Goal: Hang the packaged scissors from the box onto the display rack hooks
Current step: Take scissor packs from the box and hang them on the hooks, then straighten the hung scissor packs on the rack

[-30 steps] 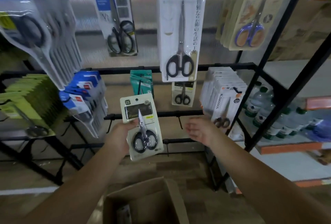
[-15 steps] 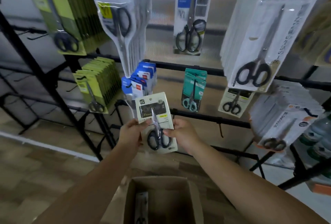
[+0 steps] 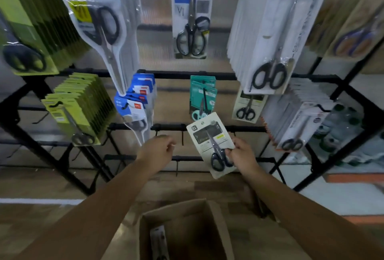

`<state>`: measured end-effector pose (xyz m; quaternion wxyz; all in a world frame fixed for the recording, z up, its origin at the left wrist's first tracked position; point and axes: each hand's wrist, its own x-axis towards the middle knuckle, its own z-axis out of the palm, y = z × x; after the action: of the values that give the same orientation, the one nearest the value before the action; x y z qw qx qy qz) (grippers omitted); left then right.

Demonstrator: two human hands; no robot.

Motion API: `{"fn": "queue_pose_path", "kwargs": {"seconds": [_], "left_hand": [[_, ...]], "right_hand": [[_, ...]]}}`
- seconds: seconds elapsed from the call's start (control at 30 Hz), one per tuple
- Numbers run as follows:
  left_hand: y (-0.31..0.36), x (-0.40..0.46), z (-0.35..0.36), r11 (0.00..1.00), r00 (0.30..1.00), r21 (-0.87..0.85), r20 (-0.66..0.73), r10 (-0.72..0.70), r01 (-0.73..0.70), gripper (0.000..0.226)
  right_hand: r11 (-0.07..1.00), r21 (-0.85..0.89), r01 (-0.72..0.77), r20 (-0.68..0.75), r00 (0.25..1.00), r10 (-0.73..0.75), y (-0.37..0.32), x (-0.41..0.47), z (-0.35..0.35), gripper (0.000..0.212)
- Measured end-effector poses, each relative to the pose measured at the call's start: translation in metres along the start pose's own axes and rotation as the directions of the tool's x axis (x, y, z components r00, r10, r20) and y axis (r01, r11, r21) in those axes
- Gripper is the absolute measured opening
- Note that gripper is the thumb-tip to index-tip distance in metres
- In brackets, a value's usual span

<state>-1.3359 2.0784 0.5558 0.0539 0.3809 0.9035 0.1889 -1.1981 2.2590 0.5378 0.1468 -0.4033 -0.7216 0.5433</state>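
- The right hand (image 3: pixel 242 156) held a packaged pair of scissors (image 3: pixel 214 145) by its right edge, the fingers (image 3: pixel 229 151) pinching the card near the black handles.
- The pack was tilted, its top leaning left, and it hung in front of the display rack (image 3: pixel 207 127), just below the teal packs (image 3: pixel 202 98) and over the rack's lower black bar.
- The pack's hanging hole sat near that bar; whether it touched a hook could not be told.
- The left hand (image 3: pixel 159 150) hovered to the left of the held pack, apart from it, its fingers loosely curled and holding nothing.
- The cardboard box (image 3: pixel 212 214) stood open on the floor below the held pack, between the two forearms, with another packaged pair (image 3: pixel 159 243) lying inside it.
- On the rack, left of the held pack, hung a row of blue packs (image 3: pixel 138 103), and further left a row of yellow-green packs (image 3: pixel 79 110).
- Above the held pack hung a single blue-and-white pack (image 3: pixel 192 14) with black-handled scissors.
- Up and to the right of the held pack hung a thick row of white packs (image 3: pixel 268 37) with long scissors, a small pack (image 3: pixel 247 105) below them, and another white row (image 3: pixel 299 122) further right.
- Bottles (image 3: pixel 340 126) stood on a shelf at the far right of the held pack.
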Motion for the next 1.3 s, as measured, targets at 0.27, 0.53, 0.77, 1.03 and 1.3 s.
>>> {"fn": "queue_pose_path", "kwargs": {"seconds": [0.27, 0.53, 0.77, 1.03, 1.3], "left_hand": [[0.060, 0.034, 0.024, 0.957, 0.962, 0.107, 0.079, 0.261, -0.269, 0.031], [0.083, 0.045, 0.023, 0.969, 0.975, 0.109, 0.015, 0.221, -0.222, 0.028], [0.087, 0.041, 0.025, 0.981, 0.988, 0.112, 0.005, 0.157, -0.157, 0.028], [0.099, 0.044, 0.020, 0.985, 0.993, 0.126, 0.018, 0.121, -0.122, 0.027], [0.106, 0.043, 0.016, 0.984, 0.993, 0.132, 0.021, 0.119, -0.120, 0.026]], "right_hand": [[0.975, 0.147, 0.166, -0.337, 0.935, -0.108, 0.008, 0.006, -0.085, 0.043], [0.959, -0.007, 0.284, -0.279, 0.920, -0.274, -0.018, 0.040, -0.108, 0.054], [0.954, -0.220, 0.203, -0.213, 0.944, -0.250, -0.012, 0.052, -0.110, 0.051], [0.920, -0.317, 0.232, -0.131, 0.950, -0.285, 0.000, 0.052, -0.117, 0.052], [0.971, -0.081, 0.224, -0.254, 0.938, -0.237, 0.008, 0.057, -0.120, 0.050]]}}
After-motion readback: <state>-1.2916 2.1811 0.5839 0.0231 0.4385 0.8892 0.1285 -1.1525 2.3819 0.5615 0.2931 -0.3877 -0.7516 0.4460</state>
